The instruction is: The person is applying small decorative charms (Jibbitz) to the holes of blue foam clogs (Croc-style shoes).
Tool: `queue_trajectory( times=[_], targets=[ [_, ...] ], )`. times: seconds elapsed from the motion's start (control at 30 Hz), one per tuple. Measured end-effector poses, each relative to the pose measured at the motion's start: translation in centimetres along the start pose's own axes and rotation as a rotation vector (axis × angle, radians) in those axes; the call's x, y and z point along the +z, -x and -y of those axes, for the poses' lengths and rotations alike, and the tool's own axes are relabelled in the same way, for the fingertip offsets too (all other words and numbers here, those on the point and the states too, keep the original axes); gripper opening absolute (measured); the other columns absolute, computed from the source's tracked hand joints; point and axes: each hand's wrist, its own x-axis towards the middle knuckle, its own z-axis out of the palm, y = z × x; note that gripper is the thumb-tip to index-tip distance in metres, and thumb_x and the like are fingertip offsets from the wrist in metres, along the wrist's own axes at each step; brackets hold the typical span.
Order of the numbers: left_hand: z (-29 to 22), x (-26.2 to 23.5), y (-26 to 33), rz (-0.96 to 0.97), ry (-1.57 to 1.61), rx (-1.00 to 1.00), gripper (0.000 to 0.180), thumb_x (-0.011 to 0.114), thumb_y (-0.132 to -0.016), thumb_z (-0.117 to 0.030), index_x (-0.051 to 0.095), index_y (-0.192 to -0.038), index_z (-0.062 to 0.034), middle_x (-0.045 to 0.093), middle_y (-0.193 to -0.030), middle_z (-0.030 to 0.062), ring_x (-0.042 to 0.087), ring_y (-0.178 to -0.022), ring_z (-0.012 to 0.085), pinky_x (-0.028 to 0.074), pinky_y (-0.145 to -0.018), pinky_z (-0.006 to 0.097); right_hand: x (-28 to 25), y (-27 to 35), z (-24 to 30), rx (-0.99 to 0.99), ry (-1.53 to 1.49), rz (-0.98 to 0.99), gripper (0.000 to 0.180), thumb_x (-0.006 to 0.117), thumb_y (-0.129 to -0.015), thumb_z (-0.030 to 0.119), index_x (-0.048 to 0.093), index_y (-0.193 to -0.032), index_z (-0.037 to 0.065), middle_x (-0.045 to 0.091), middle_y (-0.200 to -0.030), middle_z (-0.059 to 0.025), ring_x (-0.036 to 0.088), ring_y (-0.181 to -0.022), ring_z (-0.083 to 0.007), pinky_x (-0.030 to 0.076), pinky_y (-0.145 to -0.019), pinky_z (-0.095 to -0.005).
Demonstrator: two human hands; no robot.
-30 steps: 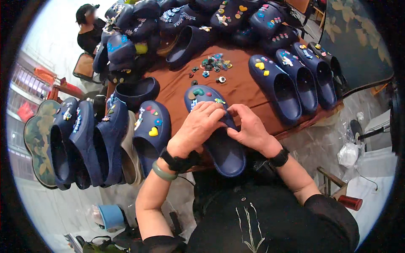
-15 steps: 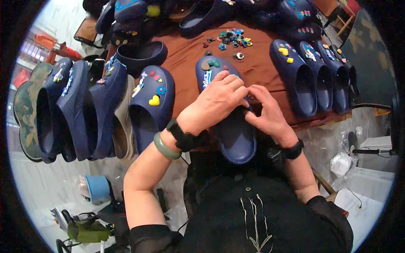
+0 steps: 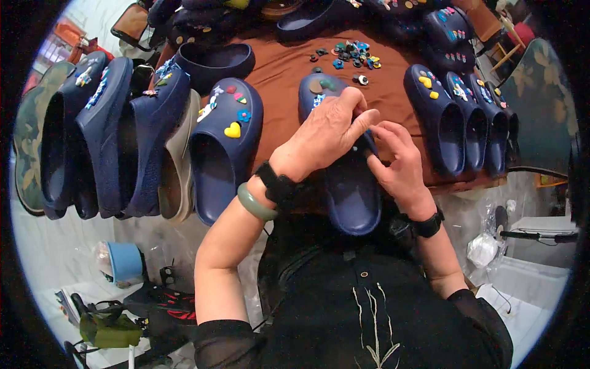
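Observation:
A dark blue clog [image 3: 353, 206] lies in front of me, its toe pointing away and its heel at the table's near edge. Brown and green charms and white-and-blue lettering sit on its toe. My left hand [image 3: 326, 132] lies across the clog's upper, fingers curled and thumb drawn in toward them; whatever they pinch is hidden. At the right edge of the clog's opening, my right hand [image 3: 401, 165] grips the rim, with thumb and fingers on either side. Beyond the toe are a small pile of coloured shoe charms [image 3: 357, 52] and one loose black-and-white charm [image 3: 361, 80].
Left of my clog lies another decorated blue clog [image 3: 227, 144], beside a row of clogs on edge [image 3: 104, 138]. More decorated clogs [image 3: 436, 117] line the right side. A brown cloth [image 3: 279, 74] covers the table. A blue bucket [image 3: 126, 261] stands on the floor.
My left thumb and forefinger have lifted a little from the clog's upper, and the hand has turned. My right hand stays at the rim. The whole view has shifted slightly.

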Motion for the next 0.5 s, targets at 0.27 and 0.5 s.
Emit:
queue_trajectory(
  times=[0.27, 0.5],
  targets=[
    [0.5, 0.3, 0.1, -0.088, 0.137, -0.065, 0.025, 0.042, -0.099, -0.025, 0.05, -0.104, -0.0018, 0.063, -0.09, 0.0163, 0.064, -0.087, 0.0309, 0.048, -0.078, 0.037, -2.3, -2.3, 1.2, -0.215, 0.268, 0.179, 0.046, 0.068, -0.067, 0.011, 0.059, -0.111, 0.001, 0.057, -0.113, -0.0147, 0.055, -0.103, -0.031, 0.042, -0.091, -0.0405],
    [1.4, 0.6, 1.9, -0.269, 0.019, -0.202, 0.019, 0.052, -0.079, -0.013, 0.066, -0.091, -0.0121, 0.065, -0.11, 0.0033, 0.042, -0.122, 0.0306, 0.022, -0.106, 0.044, -3.1, -2.9, 1.0, -0.201, 0.089, 0.266, 0.031, 0.067, -0.08, 0.019, 0.062, -0.105, 0.002, 0.059, -0.108, -0.0139, 0.059, -0.096, -0.0304, 0.045, -0.082, -0.0401]
  ],
)
